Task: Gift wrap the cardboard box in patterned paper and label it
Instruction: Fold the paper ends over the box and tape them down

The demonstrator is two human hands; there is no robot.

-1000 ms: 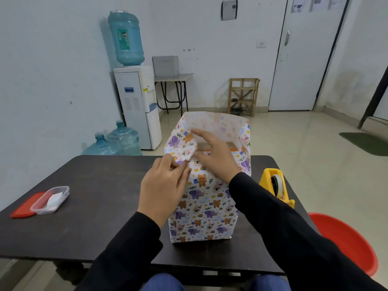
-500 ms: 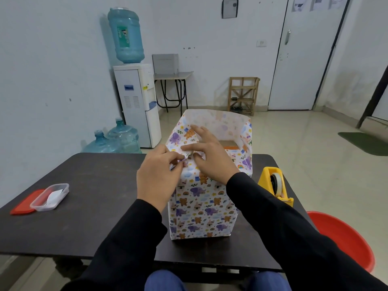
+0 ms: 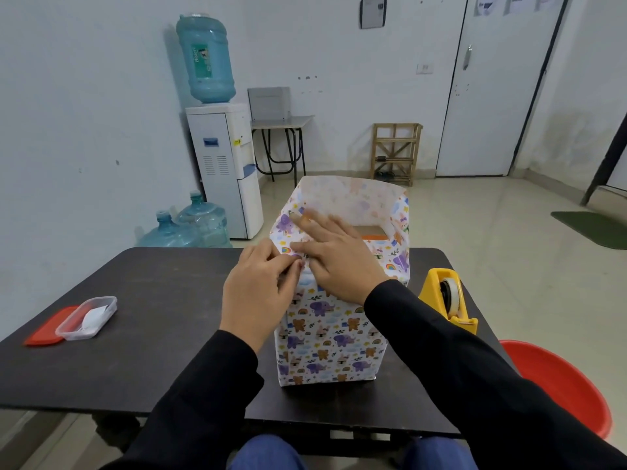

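Cardboard box (image 3: 371,230) stands upright at the middle of our dark table (image 3: 152,300), sheathed in patterned paper (image 3: 325,337) whose top edges rise above it. At far left we see a red lid (image 3: 44,329) against a clear container (image 3: 86,317). Our left hand (image 3: 258,293) pinches the near paper flap with curled fingers. Our right hand (image 3: 339,262) presses that flap down, fingers straight. A yellow tape dispenser (image 3: 448,300) sits near the box's right side.

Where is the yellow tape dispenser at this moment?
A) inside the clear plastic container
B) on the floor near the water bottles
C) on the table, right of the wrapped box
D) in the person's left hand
C: the yellow tape dispenser stands on the dark table, close to the right side of the wrapped box.
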